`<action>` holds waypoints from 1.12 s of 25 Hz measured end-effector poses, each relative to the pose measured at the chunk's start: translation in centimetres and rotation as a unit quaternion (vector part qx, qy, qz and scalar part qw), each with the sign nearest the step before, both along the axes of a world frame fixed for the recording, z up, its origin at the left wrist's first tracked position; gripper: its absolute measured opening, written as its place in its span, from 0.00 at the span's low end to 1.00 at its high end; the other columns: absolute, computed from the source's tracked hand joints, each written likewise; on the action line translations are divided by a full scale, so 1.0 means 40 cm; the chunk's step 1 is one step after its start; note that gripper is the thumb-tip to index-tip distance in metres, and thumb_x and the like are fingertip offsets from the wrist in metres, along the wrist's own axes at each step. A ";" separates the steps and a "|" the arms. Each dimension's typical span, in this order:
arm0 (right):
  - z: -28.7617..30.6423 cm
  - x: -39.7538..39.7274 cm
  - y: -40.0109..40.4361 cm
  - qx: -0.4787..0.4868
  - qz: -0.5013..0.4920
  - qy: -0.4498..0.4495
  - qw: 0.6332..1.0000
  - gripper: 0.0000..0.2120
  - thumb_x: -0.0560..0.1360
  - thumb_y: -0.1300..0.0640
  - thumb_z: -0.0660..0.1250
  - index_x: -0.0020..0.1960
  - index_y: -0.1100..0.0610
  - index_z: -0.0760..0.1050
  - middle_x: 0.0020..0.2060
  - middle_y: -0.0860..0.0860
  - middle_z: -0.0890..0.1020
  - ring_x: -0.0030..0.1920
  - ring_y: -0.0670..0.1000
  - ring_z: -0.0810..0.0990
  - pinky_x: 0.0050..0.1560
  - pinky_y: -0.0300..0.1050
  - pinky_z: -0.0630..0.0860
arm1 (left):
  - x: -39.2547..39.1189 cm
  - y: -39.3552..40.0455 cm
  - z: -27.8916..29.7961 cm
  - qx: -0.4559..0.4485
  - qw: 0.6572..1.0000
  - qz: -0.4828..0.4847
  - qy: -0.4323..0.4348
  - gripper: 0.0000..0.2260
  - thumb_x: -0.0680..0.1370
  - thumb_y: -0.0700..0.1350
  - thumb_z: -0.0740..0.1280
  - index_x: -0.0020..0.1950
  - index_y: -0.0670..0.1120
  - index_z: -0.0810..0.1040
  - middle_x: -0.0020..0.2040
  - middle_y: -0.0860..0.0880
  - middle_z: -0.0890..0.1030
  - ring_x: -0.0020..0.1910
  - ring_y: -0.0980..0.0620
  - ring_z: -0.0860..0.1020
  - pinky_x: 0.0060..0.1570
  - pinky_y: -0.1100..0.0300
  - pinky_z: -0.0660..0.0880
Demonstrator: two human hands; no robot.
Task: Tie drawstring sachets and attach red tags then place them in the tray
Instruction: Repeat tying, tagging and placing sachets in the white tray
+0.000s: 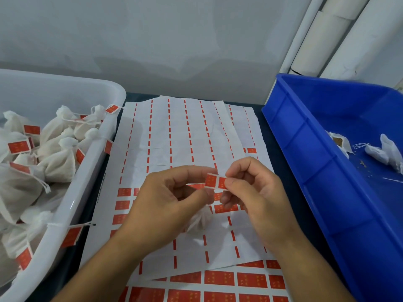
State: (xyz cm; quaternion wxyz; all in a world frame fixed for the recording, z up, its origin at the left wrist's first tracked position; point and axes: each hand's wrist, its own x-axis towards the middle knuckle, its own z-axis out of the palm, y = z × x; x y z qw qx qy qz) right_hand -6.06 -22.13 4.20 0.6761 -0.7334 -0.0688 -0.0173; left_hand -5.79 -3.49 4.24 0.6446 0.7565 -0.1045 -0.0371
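A dark navy flat tabletop [270, 149] carries white paper sticker sheets [174, 136] with red tags in the middle. A translucent white plastic tray [87, 171] sits at left, a blue plastic bin [305, 162] at right.

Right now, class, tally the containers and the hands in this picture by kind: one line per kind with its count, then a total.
White tray, holding tagged sachets: 1
Blue bin, holding untied sachets: 1
Hands, left hand and right hand, pinching one red tag between them: 2
Total: 4
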 end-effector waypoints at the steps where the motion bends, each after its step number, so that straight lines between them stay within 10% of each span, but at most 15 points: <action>1: -0.001 -0.003 0.002 -0.003 0.002 -0.005 1.000 0.04 0.75 0.57 0.69 0.46 0.48 0.80 0.39 0.49 0.84 0.39 0.52 0.86 0.39 0.41 0.83 | -0.002 0.000 0.002 -0.004 1.000 -0.009 0.002 0.12 0.75 0.45 0.74 0.56 0.59 0.84 0.46 0.59 0.87 0.44 0.54 0.86 0.43 0.64 0.82; 17: -0.009 -0.005 0.017 -0.021 -0.021 0.002 1.000 0.07 0.76 0.59 0.75 0.49 0.51 0.77 0.39 0.52 0.84 0.39 0.55 0.87 0.39 0.43 0.84 | -0.003 -0.009 -0.002 -0.025 0.999 0.007 -0.032 0.12 0.73 0.53 0.69 0.56 0.59 0.83 0.48 0.61 0.86 0.47 0.59 0.85 0.45 0.71 0.79; 28: -0.008 -0.003 0.011 -0.115 0.016 -0.046 0.992 0.08 0.77 0.47 0.71 0.55 0.37 0.79 0.45 0.39 0.83 0.49 0.45 0.86 0.46 0.37 0.84 | -0.005 -0.012 0.001 -0.034 0.999 -0.007 -0.011 0.25 0.72 0.53 0.69 0.68 0.63 0.70 0.44 0.55 0.87 0.45 0.53 0.86 0.45 0.67 0.81</action>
